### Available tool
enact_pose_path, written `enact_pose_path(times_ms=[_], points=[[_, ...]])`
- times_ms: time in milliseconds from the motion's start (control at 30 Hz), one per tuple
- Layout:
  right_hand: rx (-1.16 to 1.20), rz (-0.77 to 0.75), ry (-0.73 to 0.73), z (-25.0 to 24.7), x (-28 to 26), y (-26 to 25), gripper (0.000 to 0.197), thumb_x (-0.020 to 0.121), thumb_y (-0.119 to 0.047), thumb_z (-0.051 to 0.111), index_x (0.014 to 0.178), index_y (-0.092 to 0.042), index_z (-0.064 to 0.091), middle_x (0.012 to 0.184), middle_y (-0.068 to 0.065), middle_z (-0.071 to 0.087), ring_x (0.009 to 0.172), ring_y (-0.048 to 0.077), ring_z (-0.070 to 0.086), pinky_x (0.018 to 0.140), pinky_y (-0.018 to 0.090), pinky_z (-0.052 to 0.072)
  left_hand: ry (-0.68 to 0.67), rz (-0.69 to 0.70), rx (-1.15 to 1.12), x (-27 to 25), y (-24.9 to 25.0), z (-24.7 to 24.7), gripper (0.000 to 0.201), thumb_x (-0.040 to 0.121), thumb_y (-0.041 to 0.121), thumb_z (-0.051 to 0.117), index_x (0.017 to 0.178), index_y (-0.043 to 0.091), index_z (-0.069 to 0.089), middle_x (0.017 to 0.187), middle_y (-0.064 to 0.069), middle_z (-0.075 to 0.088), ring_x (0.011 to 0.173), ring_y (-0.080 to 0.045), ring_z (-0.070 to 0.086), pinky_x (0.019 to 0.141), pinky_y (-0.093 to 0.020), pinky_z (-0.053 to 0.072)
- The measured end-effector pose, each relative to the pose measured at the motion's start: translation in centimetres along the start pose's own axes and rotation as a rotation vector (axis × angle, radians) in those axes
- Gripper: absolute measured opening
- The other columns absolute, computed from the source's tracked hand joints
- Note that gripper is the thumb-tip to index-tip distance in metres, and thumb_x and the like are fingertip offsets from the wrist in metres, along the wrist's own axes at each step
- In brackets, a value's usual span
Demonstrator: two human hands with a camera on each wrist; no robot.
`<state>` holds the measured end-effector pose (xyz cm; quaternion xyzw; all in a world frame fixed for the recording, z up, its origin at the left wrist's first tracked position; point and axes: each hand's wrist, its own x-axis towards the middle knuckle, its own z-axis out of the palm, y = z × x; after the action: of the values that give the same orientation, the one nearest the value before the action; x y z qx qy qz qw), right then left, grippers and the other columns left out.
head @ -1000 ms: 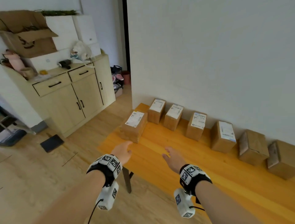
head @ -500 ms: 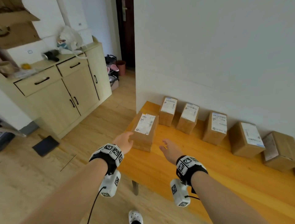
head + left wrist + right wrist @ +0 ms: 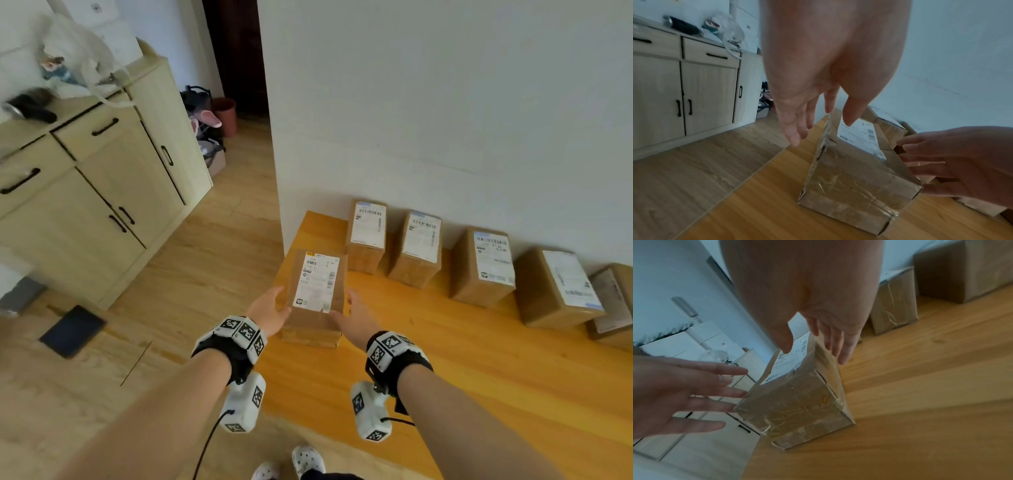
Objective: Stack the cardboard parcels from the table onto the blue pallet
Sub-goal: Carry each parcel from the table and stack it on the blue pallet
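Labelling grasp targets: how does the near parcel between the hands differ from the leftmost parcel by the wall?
1. The near parcel stands out from the wall near the table's left edge; the leftmost wall parcel sits in the row against the wall.
2. The left hand and right hand flank the near parcel with straight fingers; nothing is near the wall parcel.
3. The near parcel's label has a yellow mark; the wall parcel's has none.

Both are brown cardboard, label up.
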<state>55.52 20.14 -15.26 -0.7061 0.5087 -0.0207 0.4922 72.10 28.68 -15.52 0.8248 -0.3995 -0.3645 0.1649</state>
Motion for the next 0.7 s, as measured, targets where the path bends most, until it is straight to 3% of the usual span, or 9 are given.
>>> enact_pose_path(times_ms=[67, 167, 267, 400, 533, 700], points=[[0.126, 0.059, 0.018, 0.7, 0.3, -0.1, 0.068, 0.094, -0.018, 0.056, 0.149, -0.014, 0.016, 0.150, 0.009, 0.033, 0.135, 0.027, 0.036, 0.106, 0.035, 0.035, -0.026, 0.001, -0.028, 0.8, -0.5, 0.2, 0.061, 0.095, 0.022, 0.051, 0.149, 0.019, 0.022, 0.152, -0.003, 0.031, 0.130, -0.022, 0.044, 0.097, -0.027, 0.040], [0.243, 0.137, 0.034, 1.7, 1.1, 0.0, 0.067, 0.094, -0.013, 0.055, 0.149, -0.015, 0.015, 0.146, 0.008, 0.039, 0.130, 0.024, 0.042, 0.095, 0.026, 0.038, -0.071, -0.013, -0.080, 2.1, -1.3, 0.4, 0.062, 0.095, 0.021, 0.053, 0.149, 0.019, 0.022, 0.151, -0.005, 0.033, 0.135, -0.023, 0.038, 0.108, -0.036, 0.037], [0.301, 0.182, 0.085, 2.4, 1.7, -0.1, 0.068, 0.094, -0.009, 0.054, 0.150, -0.018, 0.016, 0.144, 0.007, 0.043, 0.127, 0.023, 0.045, 0.100, 0.030, 0.040, -0.148, -0.020, -0.133, 2.9, -1.7, 0.3, 0.063, 0.095, 0.023, 0.051, 0.150, 0.019, 0.019, 0.152, -0.006, 0.031, 0.137, -0.024, 0.035, 0.110, -0.039, 0.034], [0.392, 0.215, 0.136, 2.8, 2.1, -0.7, 0.068, 0.093, -0.005, 0.055, 0.149, -0.018, 0.020, 0.143, 0.007, 0.043, 0.127, 0.024, 0.044, 0.092, 0.030, 0.042, -0.220, 0.002, -0.226, 3.9, -2.3, 0.1, 0.063, 0.094, 0.022, 0.053, 0.149, 0.022, 0.020, 0.150, -0.005, 0.034, 0.134, -0.023, 0.039, 0.108, -0.044, 0.038], [0.366, 0.250, 0.186, 3.4, 2.6, -0.6, 0.071, 0.091, -0.005, 0.057, 0.150, -0.020, 0.020, 0.144, 0.008, 0.043, 0.128, 0.025, 0.045, 0.097, 0.035, 0.044, -0.311, 0.023, -0.307, 4.5, -2.7, 0.0, 0.061, 0.094, 0.020, 0.052, 0.147, 0.028, 0.023, 0.146, -0.003, 0.042, 0.129, -0.024, 0.046, 0.102, -0.047, 0.044], [0.404, 0.268, 0.233, 4.3, 2.1, -0.7, 0.072, 0.088, 0.001, 0.058, 0.148, -0.023, 0.026, 0.139, 0.009, 0.047, 0.115, 0.021, 0.050, 0.083, 0.030, 0.048, -0.363, 0.002, -0.420, 4.7, -3.4, -0.6, 0.066, 0.093, 0.011, 0.052, 0.148, 0.026, 0.020, 0.147, -0.008, 0.039, 0.129, -0.028, 0.046, 0.102, -0.049, 0.044]])
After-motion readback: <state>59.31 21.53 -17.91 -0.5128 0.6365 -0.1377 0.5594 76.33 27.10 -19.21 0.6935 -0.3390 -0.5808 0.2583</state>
